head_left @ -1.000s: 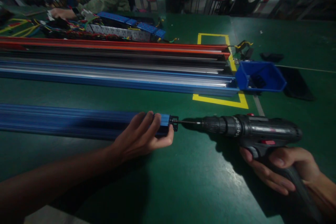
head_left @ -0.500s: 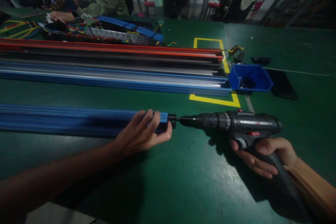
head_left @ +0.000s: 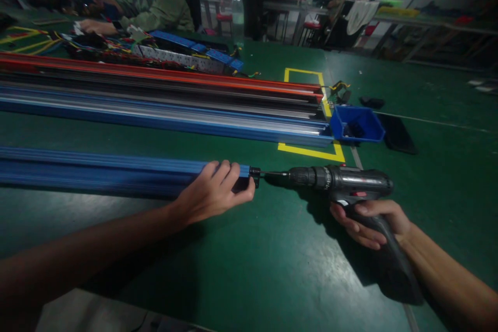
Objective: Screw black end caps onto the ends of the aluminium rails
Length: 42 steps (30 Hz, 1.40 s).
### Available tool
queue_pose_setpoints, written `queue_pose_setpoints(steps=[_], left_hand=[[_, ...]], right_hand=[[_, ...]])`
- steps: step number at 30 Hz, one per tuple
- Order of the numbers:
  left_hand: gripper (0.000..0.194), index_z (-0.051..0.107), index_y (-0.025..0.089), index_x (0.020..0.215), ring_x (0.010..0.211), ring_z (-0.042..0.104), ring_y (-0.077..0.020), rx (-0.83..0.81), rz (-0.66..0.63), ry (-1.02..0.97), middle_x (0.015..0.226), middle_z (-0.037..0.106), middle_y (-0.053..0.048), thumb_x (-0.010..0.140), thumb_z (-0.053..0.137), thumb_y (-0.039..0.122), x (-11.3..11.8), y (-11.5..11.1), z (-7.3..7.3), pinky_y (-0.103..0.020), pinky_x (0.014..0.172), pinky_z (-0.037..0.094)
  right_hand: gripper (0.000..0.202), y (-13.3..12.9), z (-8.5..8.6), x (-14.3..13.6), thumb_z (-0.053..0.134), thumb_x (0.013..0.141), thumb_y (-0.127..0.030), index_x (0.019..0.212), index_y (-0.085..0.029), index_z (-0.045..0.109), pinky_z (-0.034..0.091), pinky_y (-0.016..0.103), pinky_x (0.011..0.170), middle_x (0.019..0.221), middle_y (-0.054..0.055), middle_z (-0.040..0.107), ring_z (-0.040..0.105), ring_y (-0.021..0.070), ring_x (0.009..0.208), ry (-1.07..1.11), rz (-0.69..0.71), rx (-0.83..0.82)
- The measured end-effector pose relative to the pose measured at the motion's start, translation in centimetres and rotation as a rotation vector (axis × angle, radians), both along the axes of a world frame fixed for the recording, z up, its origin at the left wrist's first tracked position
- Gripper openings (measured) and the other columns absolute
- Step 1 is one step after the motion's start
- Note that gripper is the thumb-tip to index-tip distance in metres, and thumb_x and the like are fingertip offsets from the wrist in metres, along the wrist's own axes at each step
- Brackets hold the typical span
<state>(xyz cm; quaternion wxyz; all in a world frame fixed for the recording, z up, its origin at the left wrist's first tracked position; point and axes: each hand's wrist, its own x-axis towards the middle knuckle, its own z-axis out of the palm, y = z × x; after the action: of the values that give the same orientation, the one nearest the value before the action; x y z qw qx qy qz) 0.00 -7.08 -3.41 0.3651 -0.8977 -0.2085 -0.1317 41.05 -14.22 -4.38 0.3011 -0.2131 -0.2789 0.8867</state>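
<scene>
My left hand (head_left: 218,189) is wrapped over the right end of a long blue metal profile (head_left: 116,163) lying on the green table. A small black end piece (head_left: 255,176) sits at that end, between my thumb and fingers. My right hand (head_left: 369,223) grips the handle of a black cordless drill (head_left: 342,181), held level and pointing left. Its long thin bit (head_left: 274,173) reaches to the black end piece. Whether a screw sits at the bit's tip is too small to tell.
Behind lie more long profiles, blue (head_left: 194,122) and red-orange (head_left: 194,77). A blue bin (head_left: 360,124) with small dark parts stands at their right end, beside yellow tape (head_left: 311,153). Wires and blue strips (head_left: 198,52) lie farther back, near a co-worker's hand (head_left: 97,27) and a bottle (head_left: 237,15).
The camera view has turned a little. My right hand and the drill appear slightly farther left, with the bit still at the end piece. My left hand keeps its hold.
</scene>
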Motion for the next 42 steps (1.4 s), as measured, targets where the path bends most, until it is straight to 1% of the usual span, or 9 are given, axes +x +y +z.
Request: queue_pose_setpoints(steps=[6,11,17,21,26,28,35,38,42], left_hand=[[0.047,0.050,0.025,0.137,0.096,0.073,-0.0311,0.018,-0.007,-0.010,0.111,0.076,-0.019,0.099,0.069,0.043,0.13,-0.02,0.02,-0.040,0.077,0.054],[0.047,0.050,0.024,0.139,0.097,0.073,-0.0313,0.034,0.007,-0.004,0.112,0.076,-0.019,0.100,0.068,0.044,0.18,-0.04,0.09,-0.040,0.078,0.054],[0.047,0.052,0.027,0.142,0.102,0.069,-0.0300,0.003,0.008,-0.004,0.115,0.074,-0.016,0.100,0.068,0.042,-0.08,-0.02,-0.33,-0.040,0.081,0.052],[0.049,0.052,0.027,0.143,0.102,0.069,-0.0302,0.001,0.004,-0.001,0.116,0.074,-0.017,0.100,0.069,0.043,-0.18,0.02,-0.41,-0.040,0.081,0.052],[0.046,0.052,0.028,0.142,0.100,0.069,-0.0278,0.014,0.009,-0.002,0.114,0.075,-0.014,0.101,0.068,0.042,-0.10,-0.01,-0.23,-0.039,0.080,0.052],[0.047,0.051,0.028,0.142,0.099,0.070,-0.0280,0.017,0.012,0.000,0.114,0.075,-0.015,0.101,0.068,0.042,-0.04,-0.03,-0.18,-0.038,0.079,0.053],[0.048,0.049,0.028,0.142,0.100,0.071,-0.0295,0.028,0.027,0.012,0.114,0.075,-0.017,0.101,0.067,0.045,0.00,-0.03,-0.22,-0.039,0.079,0.053],[0.049,0.049,0.027,0.142,0.100,0.071,-0.0298,0.020,0.021,0.016,0.115,0.075,-0.017,0.101,0.067,0.045,-0.05,0.00,-0.29,-0.040,0.080,0.053],[0.047,0.050,0.028,0.142,0.101,0.070,-0.0294,0.021,0.021,0.013,0.115,0.074,-0.016,0.101,0.067,0.044,-0.08,0.02,-0.27,-0.039,0.080,0.053]], right_hand=[[0.025,0.19,0.14,-0.12,0.064,0.095,-0.023,0.110,-0.006,0.075,0.052,0.015,0.045,0.080,0.004,0.068,0.041,0.0002,0.037,-0.022,-0.001,-0.004],[0.027,0.25,0.24,-0.27,0.061,0.096,-0.022,0.111,-0.006,0.075,0.052,0.014,0.047,0.080,0.003,0.067,0.039,-0.0002,0.038,0.002,0.003,0.020],[0.026,0.00,0.16,-0.15,0.061,0.096,-0.023,0.110,-0.007,0.075,0.049,0.014,0.045,0.078,0.002,0.066,0.036,-0.0005,0.037,-0.013,-0.003,0.021],[0.024,-0.11,0.06,0.03,0.063,0.095,-0.025,0.108,-0.008,0.074,0.047,0.014,0.041,0.077,0.001,0.066,0.035,0.0000,0.035,-0.050,-0.022,0.001],[0.023,-0.07,0.11,0.02,0.063,0.096,-0.024,0.107,-0.007,0.074,0.047,0.014,0.041,0.076,0.002,0.067,0.034,-0.0005,0.035,-0.049,-0.027,0.001],[0.023,-0.01,0.09,-0.02,0.063,0.096,-0.024,0.107,-0.007,0.074,0.047,0.014,0.041,0.076,0.001,0.066,0.034,-0.0006,0.035,-0.042,-0.023,0.013],[0.025,-0.03,0.11,0.12,0.066,0.093,-0.027,0.108,-0.008,0.072,0.044,0.014,0.039,0.078,0.002,0.067,0.038,0.0002,0.035,-0.104,-0.029,-0.008],[0.025,-0.07,0.17,0.15,0.065,0.094,-0.028,0.109,-0.009,0.070,0.045,0.014,0.040,0.079,0.002,0.066,0.040,0.0000,0.037,-0.098,-0.018,0.007],[0.024,-0.04,0.20,0.13,0.064,0.096,-0.029,0.109,-0.009,0.069,0.046,0.013,0.041,0.080,0.002,0.065,0.041,0.0000,0.037,-0.091,-0.010,0.019]])
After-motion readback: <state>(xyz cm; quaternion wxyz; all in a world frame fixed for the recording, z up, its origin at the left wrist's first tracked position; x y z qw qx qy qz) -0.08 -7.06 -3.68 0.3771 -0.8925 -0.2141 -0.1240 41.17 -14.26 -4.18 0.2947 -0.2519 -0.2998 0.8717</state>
